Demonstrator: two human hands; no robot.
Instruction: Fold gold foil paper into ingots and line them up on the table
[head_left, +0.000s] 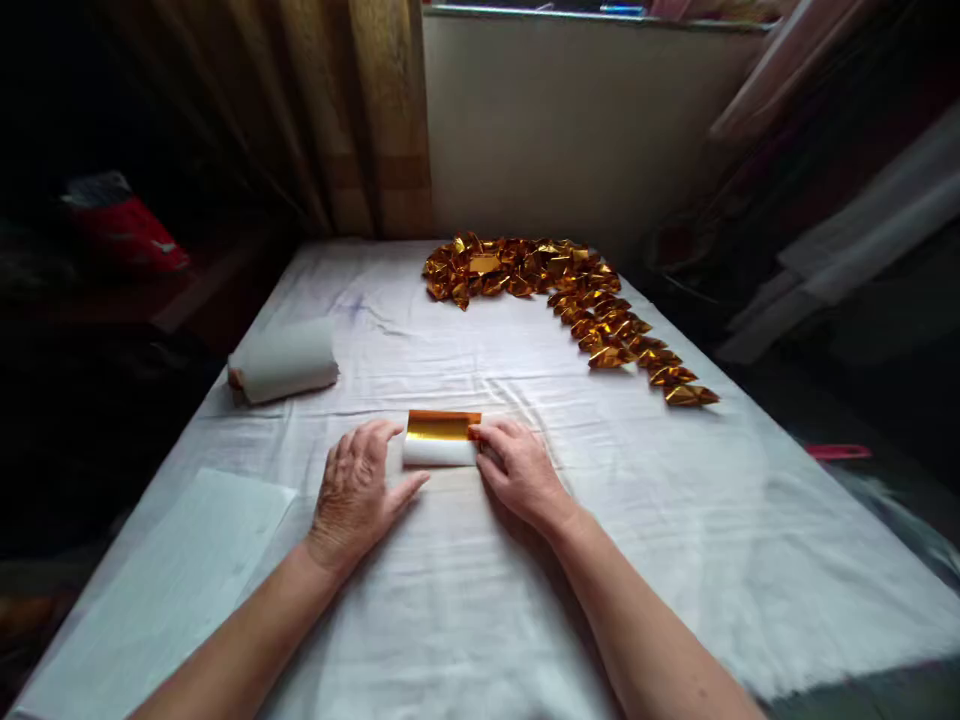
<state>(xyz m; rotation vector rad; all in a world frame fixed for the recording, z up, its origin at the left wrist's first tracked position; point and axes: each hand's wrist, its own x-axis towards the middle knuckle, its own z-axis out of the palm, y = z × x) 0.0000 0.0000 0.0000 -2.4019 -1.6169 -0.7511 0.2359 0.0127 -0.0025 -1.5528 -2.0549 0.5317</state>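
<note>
A small rectangular sheet of shiny gold foil point(444, 425) lies near the middle of the cloth-covered table, its near part white and seemingly curled over. My right hand point(519, 462) pinches the right end of this piece between thumb and fingers. At its left end rests my left hand point(358, 482), thumb and fingers apart, fingertips beside the edge and nothing held in it.
Folded gold foil shapes point(525, 268) form a curved chain at the back, running down the right side. A white roll point(285, 362) lies at the left, above a pale sheet point(217, 540). White cloth point(675, 530) covers the table.
</note>
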